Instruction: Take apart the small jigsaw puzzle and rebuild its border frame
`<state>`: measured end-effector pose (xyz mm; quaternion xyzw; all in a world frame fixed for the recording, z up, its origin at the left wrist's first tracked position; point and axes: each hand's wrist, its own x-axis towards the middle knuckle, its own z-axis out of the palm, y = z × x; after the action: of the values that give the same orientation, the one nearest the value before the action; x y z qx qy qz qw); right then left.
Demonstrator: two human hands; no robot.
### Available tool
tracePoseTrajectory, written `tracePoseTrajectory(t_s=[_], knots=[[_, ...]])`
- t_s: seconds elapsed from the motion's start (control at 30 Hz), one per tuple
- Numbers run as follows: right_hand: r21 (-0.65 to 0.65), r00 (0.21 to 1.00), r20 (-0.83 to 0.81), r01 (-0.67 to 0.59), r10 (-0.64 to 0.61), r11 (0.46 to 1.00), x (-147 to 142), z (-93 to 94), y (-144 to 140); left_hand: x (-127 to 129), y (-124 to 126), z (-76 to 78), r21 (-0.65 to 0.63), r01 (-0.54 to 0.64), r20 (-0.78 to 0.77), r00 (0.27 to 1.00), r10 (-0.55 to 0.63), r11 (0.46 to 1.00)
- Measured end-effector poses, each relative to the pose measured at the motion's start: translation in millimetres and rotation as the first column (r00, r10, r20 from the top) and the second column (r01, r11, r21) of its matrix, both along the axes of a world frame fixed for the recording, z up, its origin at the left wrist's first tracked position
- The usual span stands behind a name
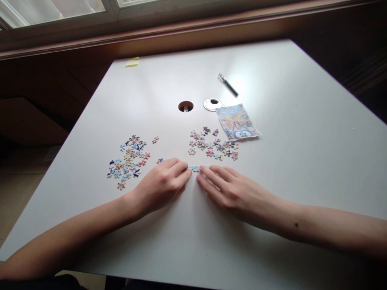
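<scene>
A narrow light-blue strip of jigsaw puzzle pieces (195, 168) lies flat on the white table between my two hands. My left hand (166, 179) is closed on the strip's left end, its fingers bent and held together. At the other end, my right hand (225, 185) grips the strip, with fingertips on it and the lower finger along its near side. Both hands hide the strip's ends. One loose puzzle piece (160, 160) sits just beyond my left knuckles.
Loose pieces form a left pile (130, 159) and a right pile (211, 145). A printed picture sheet (238, 122) lies beside the right pile. Farther back are a round cable hole (185, 106), its cover (212, 104), a dark marker-like pen (228, 85) and a yellow sticky note (132, 62).
</scene>
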<state>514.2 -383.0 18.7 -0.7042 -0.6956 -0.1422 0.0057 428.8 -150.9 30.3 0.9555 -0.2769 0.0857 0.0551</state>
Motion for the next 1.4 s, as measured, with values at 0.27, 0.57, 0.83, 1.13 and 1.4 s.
tracePoseTrajectory(t_s=[0.27, 0.57, 0.83, 1.13, 1.4], knots=[[0.039, 0.948, -0.319, 0.009, 0.004, 0.999, 6, 4.3, 1, 5, 9, -5.6, -0.127, 0.019, -0.017, 1.000, -0.022, 0.992], [0.086, 0.835, -0.484, 0.342, -0.261, 0.936, 66, 8.7, -8, 6, 13, -20.0, -0.275, 0.021, 0.039, 0.999, -0.010, 0.961], [0.039, 0.784, -0.536, 0.394, -0.314, 0.918, 68, 0.4, -5, 8, 16, -27.6, -0.439, -0.006, 0.044, 0.999, 0.028, 0.899], [0.080, 0.568, -0.796, 0.443, -0.211, 0.893, 49, 17.4, 3, 10, 14, -25.7, -0.487, -0.020, 0.107, 0.991, 0.082, 0.873], [-0.189, 0.015, -0.978, 0.354, -0.208, 0.916, 38, 15.4, 8, 12, 13, -24.2, -0.414, 0.043, 0.182, 0.983, 0.037, 0.909]])
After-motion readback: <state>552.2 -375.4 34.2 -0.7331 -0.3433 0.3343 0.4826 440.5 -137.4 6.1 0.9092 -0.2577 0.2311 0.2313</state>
